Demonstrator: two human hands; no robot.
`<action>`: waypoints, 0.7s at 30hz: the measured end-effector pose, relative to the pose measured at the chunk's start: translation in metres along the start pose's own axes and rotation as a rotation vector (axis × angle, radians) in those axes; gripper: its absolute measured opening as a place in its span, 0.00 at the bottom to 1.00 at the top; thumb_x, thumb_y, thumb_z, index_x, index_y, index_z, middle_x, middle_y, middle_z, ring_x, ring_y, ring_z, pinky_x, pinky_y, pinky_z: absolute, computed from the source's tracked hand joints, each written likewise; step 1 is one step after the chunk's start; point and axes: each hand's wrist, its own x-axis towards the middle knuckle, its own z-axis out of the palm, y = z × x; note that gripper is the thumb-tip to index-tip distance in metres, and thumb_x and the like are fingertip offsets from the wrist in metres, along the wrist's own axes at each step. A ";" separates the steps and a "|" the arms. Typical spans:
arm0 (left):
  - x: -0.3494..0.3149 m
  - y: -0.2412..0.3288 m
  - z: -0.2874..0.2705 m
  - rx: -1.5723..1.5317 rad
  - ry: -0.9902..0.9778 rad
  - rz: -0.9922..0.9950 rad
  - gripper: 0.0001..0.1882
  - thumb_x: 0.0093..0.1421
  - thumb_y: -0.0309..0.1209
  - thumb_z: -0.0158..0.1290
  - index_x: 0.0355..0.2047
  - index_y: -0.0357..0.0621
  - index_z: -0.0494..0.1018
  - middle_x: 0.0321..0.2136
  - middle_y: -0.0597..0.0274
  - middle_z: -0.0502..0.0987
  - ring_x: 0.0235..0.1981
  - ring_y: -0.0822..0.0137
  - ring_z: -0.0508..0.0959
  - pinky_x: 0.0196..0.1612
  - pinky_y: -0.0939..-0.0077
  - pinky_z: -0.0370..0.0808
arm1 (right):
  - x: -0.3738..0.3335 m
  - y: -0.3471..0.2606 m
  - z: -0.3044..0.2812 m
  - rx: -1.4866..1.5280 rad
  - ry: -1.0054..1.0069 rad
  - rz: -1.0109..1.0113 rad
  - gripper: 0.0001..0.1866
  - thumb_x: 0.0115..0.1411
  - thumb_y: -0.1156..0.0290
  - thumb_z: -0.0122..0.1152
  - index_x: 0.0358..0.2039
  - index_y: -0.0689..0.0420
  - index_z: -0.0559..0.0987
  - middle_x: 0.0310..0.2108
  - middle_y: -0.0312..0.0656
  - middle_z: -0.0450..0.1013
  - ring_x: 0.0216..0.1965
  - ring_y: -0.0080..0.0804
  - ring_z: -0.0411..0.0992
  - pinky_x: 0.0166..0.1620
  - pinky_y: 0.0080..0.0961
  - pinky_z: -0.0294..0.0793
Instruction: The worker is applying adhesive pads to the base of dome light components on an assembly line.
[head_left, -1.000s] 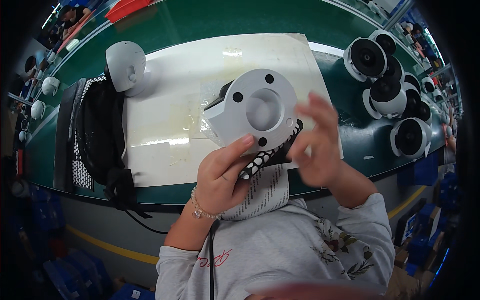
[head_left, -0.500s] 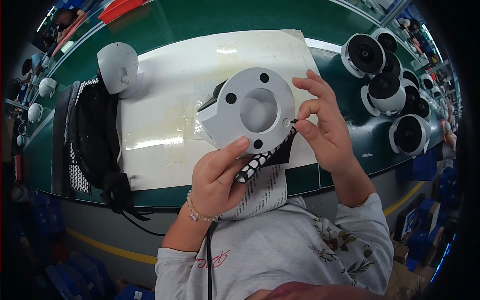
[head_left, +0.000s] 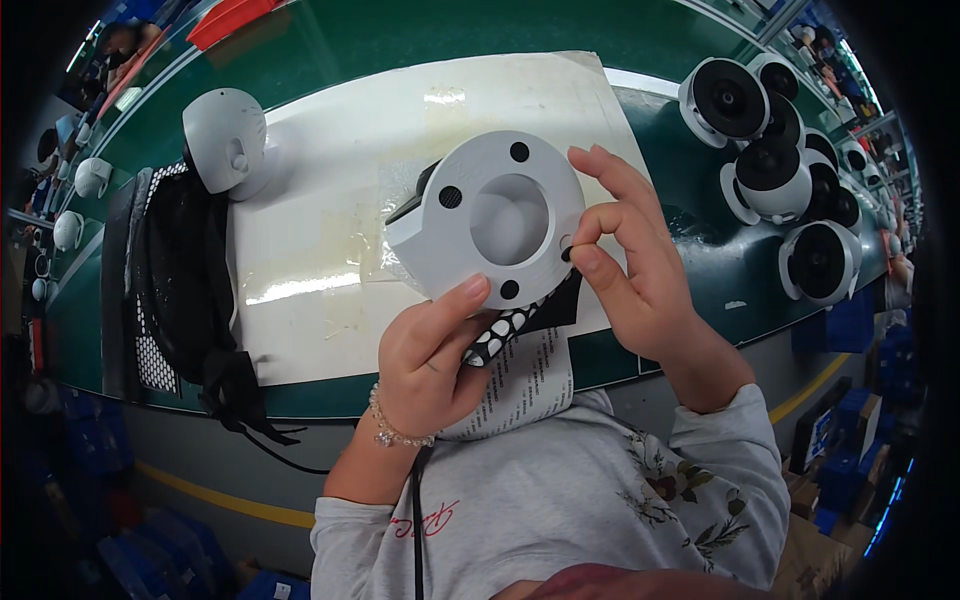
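My left hand [head_left: 428, 352] grips a white camera [head_left: 412, 252] at the near edge of its round base, which faces up with a hollow in its middle. Three black round pads sit in the base; at its right side a round recess is bare and partly covered by my fingers. Between finger and thumb, my right hand [head_left: 640, 275] pinches a small black pad [head_left: 567, 254] at that recess; whether it touches cannot be made out. Under the base, the left hand also holds a black sheet [head_left: 500, 336] with rows of white round gaps and printed white backing paper [head_left: 525, 380].
A white board [head_left: 310, 220] covers part of the green bench [head_left: 390, 35]. Another white camera [head_left: 222, 140] stands at left beside a black bag [head_left: 185, 275]. Several white cameras with black fronts [head_left: 818, 262] crowd the right side. A red tray [head_left: 228, 22] lies at far left.
My right hand has moved left, bringing the black pad from just outside the base's rim to the bare recess. The camera has shifted slightly left in my left hand.
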 end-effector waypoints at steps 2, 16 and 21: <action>-0.001 0.000 0.000 0.001 0.007 -0.003 0.20 0.28 0.15 0.49 0.28 0.29 0.72 0.46 0.53 0.70 0.29 0.60 0.75 0.29 0.74 0.73 | 0.001 0.000 -0.002 -0.039 0.019 -0.032 0.04 0.54 0.74 0.52 0.31 0.59 0.70 0.55 0.49 0.58 0.59 0.48 0.50 0.57 0.38 0.51; 0.000 -0.001 -0.001 0.023 -0.003 0.009 0.19 0.28 0.15 0.49 0.27 0.29 0.72 0.46 0.54 0.70 0.27 0.61 0.75 0.27 0.74 0.72 | -0.002 0.004 -0.005 -0.112 0.071 -0.058 0.05 0.47 0.73 0.62 0.27 0.54 0.77 0.53 0.45 0.62 0.58 0.46 0.52 0.56 0.36 0.54; -0.001 -0.002 0.000 0.015 0.014 -0.001 0.19 0.28 0.15 0.49 0.27 0.29 0.72 0.45 0.54 0.70 0.27 0.61 0.75 0.27 0.74 0.72 | -0.001 0.011 0.003 0.080 0.086 0.013 0.06 0.48 0.73 0.61 0.29 0.56 0.78 0.52 0.45 0.63 0.57 0.45 0.54 0.55 0.37 0.56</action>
